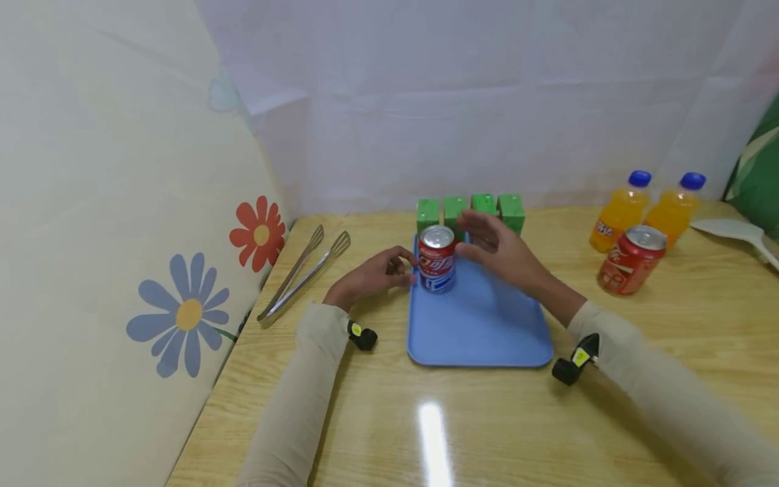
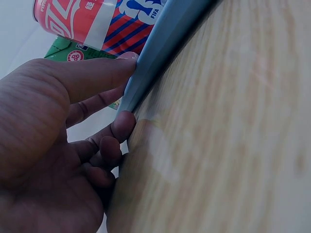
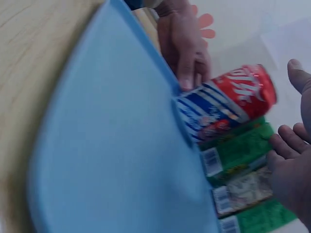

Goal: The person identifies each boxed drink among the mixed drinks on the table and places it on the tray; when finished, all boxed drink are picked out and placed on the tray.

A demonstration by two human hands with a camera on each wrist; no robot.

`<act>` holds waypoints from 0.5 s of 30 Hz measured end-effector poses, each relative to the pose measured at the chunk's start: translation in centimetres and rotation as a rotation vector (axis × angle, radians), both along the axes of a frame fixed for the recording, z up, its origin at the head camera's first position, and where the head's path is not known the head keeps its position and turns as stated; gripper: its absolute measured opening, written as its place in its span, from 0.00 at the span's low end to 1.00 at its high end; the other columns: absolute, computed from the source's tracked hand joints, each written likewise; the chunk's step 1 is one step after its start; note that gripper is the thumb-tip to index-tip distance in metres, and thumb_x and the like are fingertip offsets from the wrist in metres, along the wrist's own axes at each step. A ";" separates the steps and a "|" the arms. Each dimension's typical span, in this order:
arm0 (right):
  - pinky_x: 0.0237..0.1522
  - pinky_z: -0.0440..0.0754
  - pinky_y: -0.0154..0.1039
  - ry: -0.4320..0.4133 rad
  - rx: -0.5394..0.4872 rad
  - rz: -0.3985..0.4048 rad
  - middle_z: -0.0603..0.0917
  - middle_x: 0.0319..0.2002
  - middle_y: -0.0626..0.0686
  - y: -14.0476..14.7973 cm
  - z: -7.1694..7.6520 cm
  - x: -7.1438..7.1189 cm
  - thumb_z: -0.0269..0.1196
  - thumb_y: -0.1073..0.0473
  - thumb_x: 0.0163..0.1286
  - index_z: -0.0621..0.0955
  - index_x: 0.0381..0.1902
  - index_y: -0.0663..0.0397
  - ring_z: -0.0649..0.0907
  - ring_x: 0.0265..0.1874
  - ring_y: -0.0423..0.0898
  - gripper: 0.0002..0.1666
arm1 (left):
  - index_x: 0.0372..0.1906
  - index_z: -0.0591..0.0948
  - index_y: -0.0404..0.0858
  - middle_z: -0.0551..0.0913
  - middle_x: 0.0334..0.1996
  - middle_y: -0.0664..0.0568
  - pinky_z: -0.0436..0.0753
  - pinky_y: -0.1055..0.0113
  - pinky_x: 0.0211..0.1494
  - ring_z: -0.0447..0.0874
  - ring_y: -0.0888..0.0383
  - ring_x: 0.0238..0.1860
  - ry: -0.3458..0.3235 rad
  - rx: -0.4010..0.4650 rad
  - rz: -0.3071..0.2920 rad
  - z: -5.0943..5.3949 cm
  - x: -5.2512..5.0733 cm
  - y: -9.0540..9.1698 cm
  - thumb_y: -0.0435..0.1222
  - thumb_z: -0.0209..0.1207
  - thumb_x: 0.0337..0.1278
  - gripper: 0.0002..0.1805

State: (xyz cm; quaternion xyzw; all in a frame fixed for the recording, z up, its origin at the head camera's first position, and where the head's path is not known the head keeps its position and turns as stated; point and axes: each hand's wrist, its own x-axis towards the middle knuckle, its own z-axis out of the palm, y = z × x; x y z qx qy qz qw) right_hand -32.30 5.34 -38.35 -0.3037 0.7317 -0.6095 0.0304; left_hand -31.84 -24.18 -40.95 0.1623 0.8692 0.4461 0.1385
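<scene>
A red and blue can (image 1: 437,260) stands upright in the back left corner of the blue tray (image 1: 481,331). My left hand (image 1: 377,274) is at the tray's left edge; in the left wrist view its thumb and fingers (image 2: 127,124) touch the rim (image 2: 146,68) beside the can (image 2: 102,24). Just right of the can, my right hand (image 1: 502,250) is held above the tray with its fingers extended. The right wrist view shows a gap between that hand (image 3: 296,165) and the can (image 3: 226,102).
Several green boxes (image 1: 511,213) stand in a row behind the tray. Metal tongs (image 1: 304,274) lie at the left. On the right are another red can (image 1: 631,260), two orange drink bottles (image 1: 619,213) and a white spoon-like utensil (image 1: 730,228). A wall rises behind the table.
</scene>
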 end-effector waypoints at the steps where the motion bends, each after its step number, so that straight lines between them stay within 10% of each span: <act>1: 0.70 0.64 0.46 0.009 -0.002 -0.007 0.71 0.70 0.53 0.5 0.5 0.0 0.67 0.51 0.71 0.63 0.75 0.51 0.68 0.70 0.49 0.41 | 0.58 0.75 0.44 0.74 0.42 0.45 0.74 0.60 0.42 0.72 0.51 0.41 0.002 -0.004 0.002 0.0 0.0 0.1 0.40 0.64 0.67 0.18; 15: 0.68 0.64 0.36 0.110 0.171 -0.131 0.69 0.71 0.50 9.8 5.3 0.9 0.60 0.51 0.77 0.64 0.76 0.44 0.66 0.72 0.47 0.34 | 0.59 0.75 0.45 0.74 0.44 0.45 0.74 0.60 0.43 0.72 0.50 0.44 -0.007 -0.031 0.013 -0.2 -0.3 0.2 0.41 0.63 0.69 0.18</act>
